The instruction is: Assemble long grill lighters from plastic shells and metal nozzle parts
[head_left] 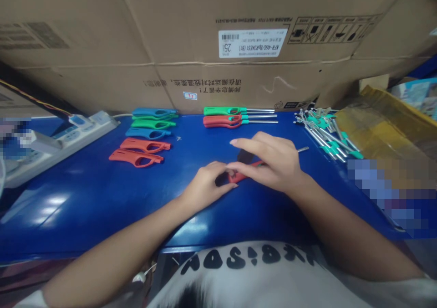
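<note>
We held a red lighter body point(238, 176) mid-surface point(112, 194), left fingers point(227, 189) pinching its end, right thumb point(248, 168) and forefinger point(250, 147) parted, with rod-fitted lighters point(218, 121) done at twelve o'clock, rodless bodies point(120, 155) unfinished at ten, loose rods point(318, 138) at two.

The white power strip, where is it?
In the head view, the power strip lies on the left of the blue table, left of the red handles.

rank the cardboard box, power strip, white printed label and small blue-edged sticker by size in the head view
Largest to smallest:
cardboard box
power strip
white printed label
small blue-edged sticker
</note>
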Motion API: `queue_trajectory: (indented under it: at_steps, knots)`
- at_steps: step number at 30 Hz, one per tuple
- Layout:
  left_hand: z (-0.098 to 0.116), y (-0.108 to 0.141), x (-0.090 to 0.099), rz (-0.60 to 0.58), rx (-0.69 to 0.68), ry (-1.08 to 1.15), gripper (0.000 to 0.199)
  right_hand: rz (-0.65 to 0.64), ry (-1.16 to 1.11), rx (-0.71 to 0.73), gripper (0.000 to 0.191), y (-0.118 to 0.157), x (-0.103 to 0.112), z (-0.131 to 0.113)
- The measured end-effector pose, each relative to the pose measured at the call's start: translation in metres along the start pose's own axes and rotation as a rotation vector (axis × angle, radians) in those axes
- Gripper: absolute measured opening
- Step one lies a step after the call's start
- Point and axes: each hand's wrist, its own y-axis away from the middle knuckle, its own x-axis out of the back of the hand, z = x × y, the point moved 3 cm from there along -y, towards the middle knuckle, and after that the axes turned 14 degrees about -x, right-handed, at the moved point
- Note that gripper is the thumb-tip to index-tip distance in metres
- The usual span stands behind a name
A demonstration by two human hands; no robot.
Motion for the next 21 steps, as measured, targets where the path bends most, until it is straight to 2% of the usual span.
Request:
queue_trajectory:
  at_steps: [2, 4, 6, 9, 11, 16, 21]
  knots:
    - [0.0003, -0.0004, 0.0002, -0.004, -0.003, -0.002, 0.016, -0.039, -0.016, -0.006, 0.035, -0.0002, -0.0009, -0.0004]
    - [0.0004, -0.0007, 0.0002, -0.014, -0.002, -0.006, 0.016, -0.151, -0.142, -0.085, 0.038, -0.0016, -0.0029, -0.0004]
    - [0.0003, -0.0008, -0.0001, -0.018, -0.005, -0.01, 0.016, -0.207, -0.236, -0.136, 0.038, -0.0025, -0.0039, -0.0006]
    - [0.0006, -0.0008, -0.0007, -0.011, -0.025, -0.017, 0.015, -0.086, -0.123, -0.032, 0.029, -0.0021, -0.0016, -0.0019]
    - [0.0009, -0.0008, -0.0011, -0.013, -0.03, -0.018, 0.015, -0.028, -0.038, 0.026, 0.032, -0.0013, -0.0005, -0.0026]
    - [0.0, -0.0002, -0.0029, -0.045, -0.039, -0.044, 0.016, -0.2, -0.21, -0.151, 0.044, -0.002, -0.0032, 0.001]
    - [-0.0006, 0.0007, -0.0042, -0.035, -0.066, -0.063, 0.016, 0.017, -0.014, 0.026, 0.04, -0.0004, 0.0015, -0.0012]
